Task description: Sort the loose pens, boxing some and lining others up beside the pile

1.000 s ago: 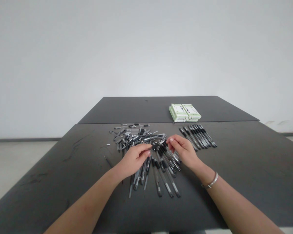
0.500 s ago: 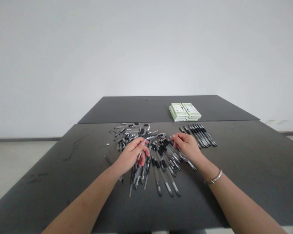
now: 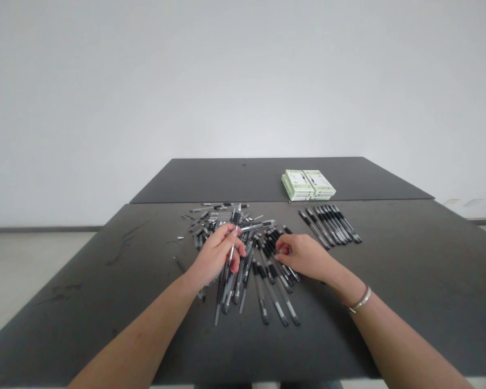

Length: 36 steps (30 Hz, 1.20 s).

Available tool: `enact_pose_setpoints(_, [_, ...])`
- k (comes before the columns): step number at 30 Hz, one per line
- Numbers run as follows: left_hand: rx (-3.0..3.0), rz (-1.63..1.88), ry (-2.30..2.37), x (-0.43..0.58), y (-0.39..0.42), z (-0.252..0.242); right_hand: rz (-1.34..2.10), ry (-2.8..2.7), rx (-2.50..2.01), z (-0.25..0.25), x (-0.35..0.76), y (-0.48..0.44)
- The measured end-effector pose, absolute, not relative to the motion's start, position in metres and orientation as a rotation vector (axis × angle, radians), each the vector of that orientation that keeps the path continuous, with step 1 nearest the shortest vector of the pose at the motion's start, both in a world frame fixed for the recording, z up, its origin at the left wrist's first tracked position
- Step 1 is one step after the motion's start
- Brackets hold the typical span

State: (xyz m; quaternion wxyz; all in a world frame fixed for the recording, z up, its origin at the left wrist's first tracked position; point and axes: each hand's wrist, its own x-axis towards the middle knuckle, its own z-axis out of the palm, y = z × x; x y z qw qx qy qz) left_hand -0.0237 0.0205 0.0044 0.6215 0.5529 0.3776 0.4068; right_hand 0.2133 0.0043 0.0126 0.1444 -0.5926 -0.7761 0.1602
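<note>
My left hand is closed around a clear-barrelled gel pen with a black grip, its metal tip pointing up and away. Below and beyond that hand spreads a loose heap of pens and pen parts. My right hand hovers at the heap's right side, over several pens with black grips. Its thumb and fingers are curled together; whatever lies between them is too small or hidden to make out.
To the right, several pens lie side by side in a slanting row. Light green and white boxes are stacked on the far dark table. A small pen tip lies left of the heap on the near table.
My right hand has shifted slightly down, its fingers curling over the pens at the heap's right side. The pen in my left hand has tilted more upright.
</note>
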Motion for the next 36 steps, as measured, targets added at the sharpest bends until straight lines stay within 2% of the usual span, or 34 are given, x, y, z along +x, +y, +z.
enact_pose_setpoints(14, [1.281, 0.941, 0.887, -0.023, 0.021, 0.004, 0.601, -2.177, -1.527, 0.016, 0.203, -0.001])
enact_pose_setpoints(23, [1.290, 0.938, 0.913, -0.022, 0.020, 0.008, 0.956, -2.357, -1.409, 0.022, 0.219, -0.005])
enact_pose_setpoints(36, [1.273, 0.904, 0.921, -0.021, 0.020, 0.009, 0.969, -2.316, -1.375, 0.015, 0.206, -0.009])
